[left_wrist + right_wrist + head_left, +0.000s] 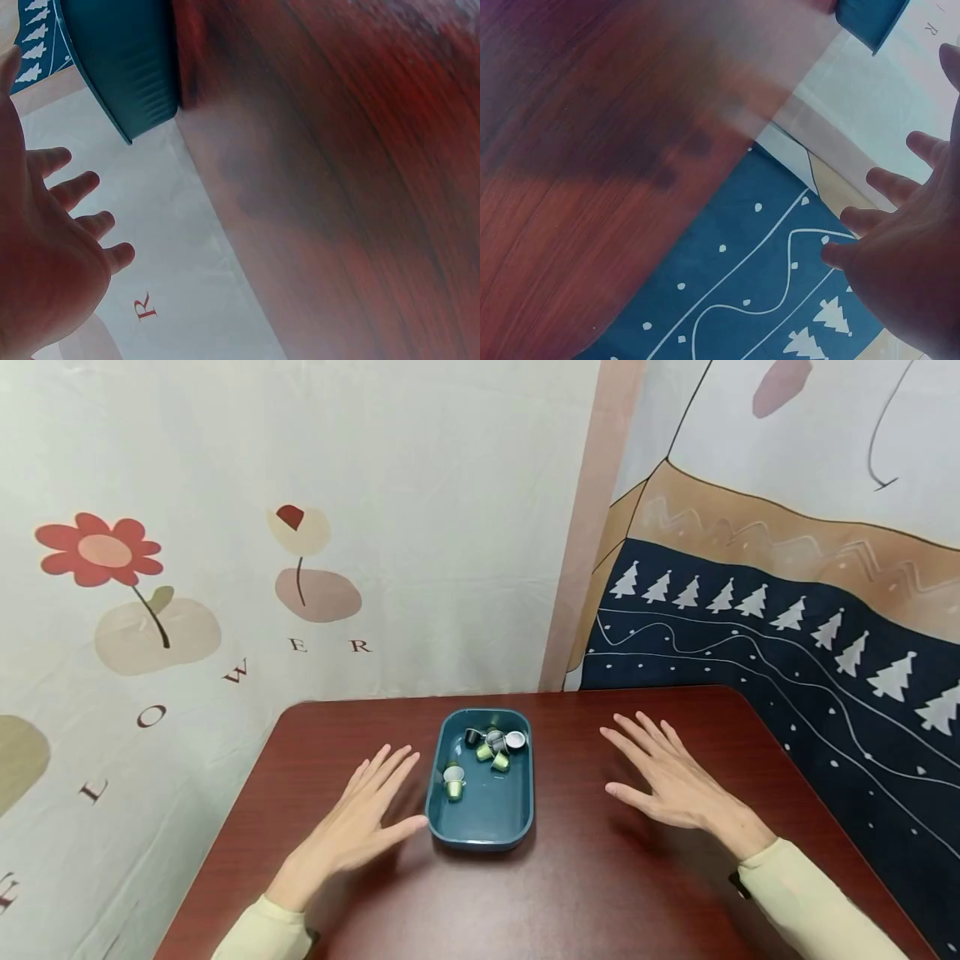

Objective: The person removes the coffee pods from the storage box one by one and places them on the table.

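Note:
A dark teal rectangular tray (480, 839) stands on the reddish-brown table, its outer wall also showing in the left wrist view. Inside lie several small coffee capsules: green ones (500, 762), a black one (472, 737) and others showing a silvery face (515, 741). Most cluster at the far end; a green capsule (454, 789) and a silvery one lie near the left wall. My left hand (360, 822), fingers straight and spread, is just left of the tray and holds nothing. To the tray's right, farther off, my right hand (671, 781) hovers with fingers spread, also holding nothing.
The wooden table (585, 893) has rounded far corners. Behind it hangs a pale cloth (450, 527) printed with flowers and letters. Along the right side is a dark blue cloth (697, 635) with white trees.

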A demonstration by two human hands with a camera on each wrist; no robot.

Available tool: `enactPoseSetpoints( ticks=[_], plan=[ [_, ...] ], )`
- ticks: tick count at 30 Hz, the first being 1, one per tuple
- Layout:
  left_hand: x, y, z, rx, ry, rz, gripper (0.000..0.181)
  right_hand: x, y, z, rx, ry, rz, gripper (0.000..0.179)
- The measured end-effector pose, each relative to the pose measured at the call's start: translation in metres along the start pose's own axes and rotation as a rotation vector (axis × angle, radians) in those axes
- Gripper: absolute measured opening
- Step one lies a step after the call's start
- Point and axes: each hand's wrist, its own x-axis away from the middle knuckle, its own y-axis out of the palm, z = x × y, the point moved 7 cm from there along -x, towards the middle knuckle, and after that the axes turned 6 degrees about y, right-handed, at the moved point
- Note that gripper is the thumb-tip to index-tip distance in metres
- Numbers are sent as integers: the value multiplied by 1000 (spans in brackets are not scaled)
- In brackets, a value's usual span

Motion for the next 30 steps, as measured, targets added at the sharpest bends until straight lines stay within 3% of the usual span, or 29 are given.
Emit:
enactPoseSetpoints(
  ticks=[13,30],
  plan=[
    [-5,5,10,81,-45,-17,98,-9,2,-9,-13,-8,-23,86],
    [-12,11,26,71,-38,10,101,-32,7,-34,-46,-61,-38,89]
  ],
)
